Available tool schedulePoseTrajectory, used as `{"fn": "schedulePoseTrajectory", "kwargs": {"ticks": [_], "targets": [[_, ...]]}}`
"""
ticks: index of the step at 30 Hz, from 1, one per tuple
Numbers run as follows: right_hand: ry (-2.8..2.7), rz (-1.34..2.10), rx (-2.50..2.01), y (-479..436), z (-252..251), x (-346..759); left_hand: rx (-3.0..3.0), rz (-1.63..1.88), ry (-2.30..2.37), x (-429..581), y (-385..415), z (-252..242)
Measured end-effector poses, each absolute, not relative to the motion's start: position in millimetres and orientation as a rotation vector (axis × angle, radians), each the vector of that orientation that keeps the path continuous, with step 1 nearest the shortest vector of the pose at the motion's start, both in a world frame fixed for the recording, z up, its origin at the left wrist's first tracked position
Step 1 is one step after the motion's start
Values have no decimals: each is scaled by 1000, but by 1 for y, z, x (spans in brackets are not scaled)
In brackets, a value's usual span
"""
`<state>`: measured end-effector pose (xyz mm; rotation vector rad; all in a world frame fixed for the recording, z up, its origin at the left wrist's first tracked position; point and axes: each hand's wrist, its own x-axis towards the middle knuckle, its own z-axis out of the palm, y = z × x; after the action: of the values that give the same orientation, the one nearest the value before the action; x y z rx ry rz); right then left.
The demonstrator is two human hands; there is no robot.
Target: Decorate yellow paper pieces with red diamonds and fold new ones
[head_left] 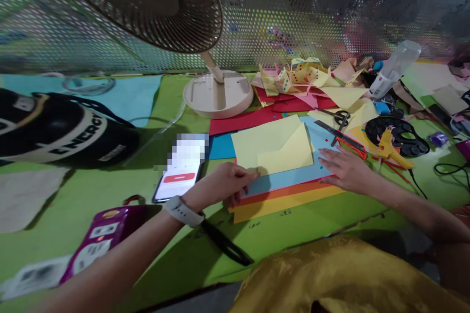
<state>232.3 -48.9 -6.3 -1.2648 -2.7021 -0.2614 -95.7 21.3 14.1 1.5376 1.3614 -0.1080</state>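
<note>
A pale yellow paper sheet (271, 144) with one corner folded over lies on top of a stack of coloured sheets (279, 195), blue, orange and yellow. My left hand (223, 183), with a white watch on the wrist, has its fingers curled and pinches the lower left corner of the yellow sheet. My right hand (343, 168) lies flat with fingers stretched out on the right edge of the blue sheet, holding nothing.
A phone (179, 176) lies left of the stack. Behind stand a desk fan (216, 93), paper scraps (304, 78), scissors (340, 116), a yellow glue gun (391, 149) and a white bottle (394, 68). A black helmet (55, 127) and purple box (105, 234) sit at left.
</note>
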Motion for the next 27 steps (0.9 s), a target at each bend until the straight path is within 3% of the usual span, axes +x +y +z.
{"fn": "schedulePoseTrajectory", "kwargs": {"ticks": [5, 8, 18, 27], "targets": [[-2370, -343, -1724, -30, 5, 259, 2067, 447, 1354, -77, 12, 19], [-2311, -355, -1856, -21, 1, 270, 2387, 603, 1199, -66, 15, 11], [-2328, -152, -1799, -13, -8, 283, 2541, 351, 1190, -53, 40, -8], [-2434, -122, -1695, -21, -3, 274, 2475, 379, 1191, -53, 40, -9]]}}
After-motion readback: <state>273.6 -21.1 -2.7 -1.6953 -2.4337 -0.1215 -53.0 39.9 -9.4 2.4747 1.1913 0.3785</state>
